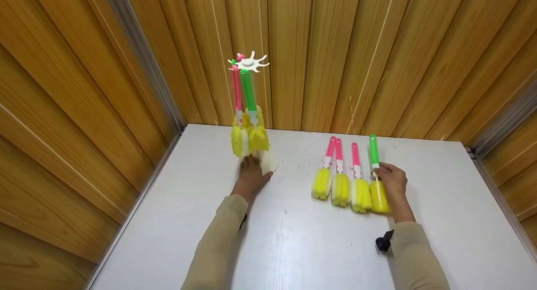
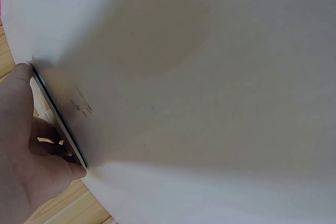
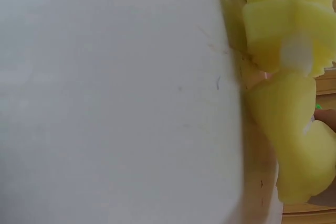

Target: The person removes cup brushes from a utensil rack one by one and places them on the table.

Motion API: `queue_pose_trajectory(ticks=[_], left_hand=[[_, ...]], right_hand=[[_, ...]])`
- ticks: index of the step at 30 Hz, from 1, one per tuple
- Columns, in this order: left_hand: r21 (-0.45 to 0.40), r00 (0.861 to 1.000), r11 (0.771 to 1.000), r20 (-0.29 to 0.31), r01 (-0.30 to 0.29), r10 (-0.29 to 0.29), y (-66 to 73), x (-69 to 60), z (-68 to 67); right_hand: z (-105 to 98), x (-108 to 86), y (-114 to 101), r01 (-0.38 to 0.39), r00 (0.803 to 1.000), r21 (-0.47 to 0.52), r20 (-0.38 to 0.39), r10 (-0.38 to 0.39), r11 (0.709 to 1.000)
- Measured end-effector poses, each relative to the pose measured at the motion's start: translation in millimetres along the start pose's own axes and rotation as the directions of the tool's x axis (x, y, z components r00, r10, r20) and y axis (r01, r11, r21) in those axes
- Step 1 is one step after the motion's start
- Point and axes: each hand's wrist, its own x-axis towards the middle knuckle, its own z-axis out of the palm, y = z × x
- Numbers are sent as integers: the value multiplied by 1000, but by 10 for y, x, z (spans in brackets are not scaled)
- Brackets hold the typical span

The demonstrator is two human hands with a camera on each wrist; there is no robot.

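A white rack (image 1: pixel 256 62) with curved hooks stands at the back left. Pink- and green-handled sponge brushes (image 1: pixel 248 90) with yellow heads hang on its left and front sides. My left hand (image 1: pixel 250 178) holds the edge of the round base (image 1: pixel 269 160), thumb to the right; the left wrist view shows the base rim (image 2: pixel 59 116) between thumb and fingers. At the right, my right hand (image 1: pixel 394 181) pinches the neck of a green-handled sponge brush (image 1: pixel 374 149) by the table. Close up, its yellow sponge head (image 3: pixel 296 140) hides most of that hand.
Three pink-handled sponge brushes (image 1: pixel 340 189) lie side by side on the white table (image 1: pixel 285 239), left of the right hand. Wood-panelled walls (image 1: pixel 293 59) rise behind the table and along both sides.
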Motion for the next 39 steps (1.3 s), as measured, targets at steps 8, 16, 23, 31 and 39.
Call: queue_pose_trajectory(ticks=[8, 16, 23, 31, 39], left_hand=[[7, 1000, 1000, 23, 3, -3, -1, 5, -8], [8, 999, 1000, 31, 7, -7, 7, -11, -24], [-12, 1000, 1000, 28, -4, 5, -8, -2, -23], [-24, 1000, 1000, 29, -3, 4, -27, 18, 0], [-10, 1000, 1000, 9, -17, 17, -13, -8, -14]], right_hand=[[-50, 3, 14, -16, 1000, -9, -8, 15, 1000], [-117, -10, 0, -108, 994, 47, 15, 107, 993], [-50, -13, -12, -122, 992, 30, 27, 121, 992], [57, -4, -58, -58, 998, -55, 21, 59, 997], [87, 33, -42, -70, 996, -15, 55, 71, 997]])
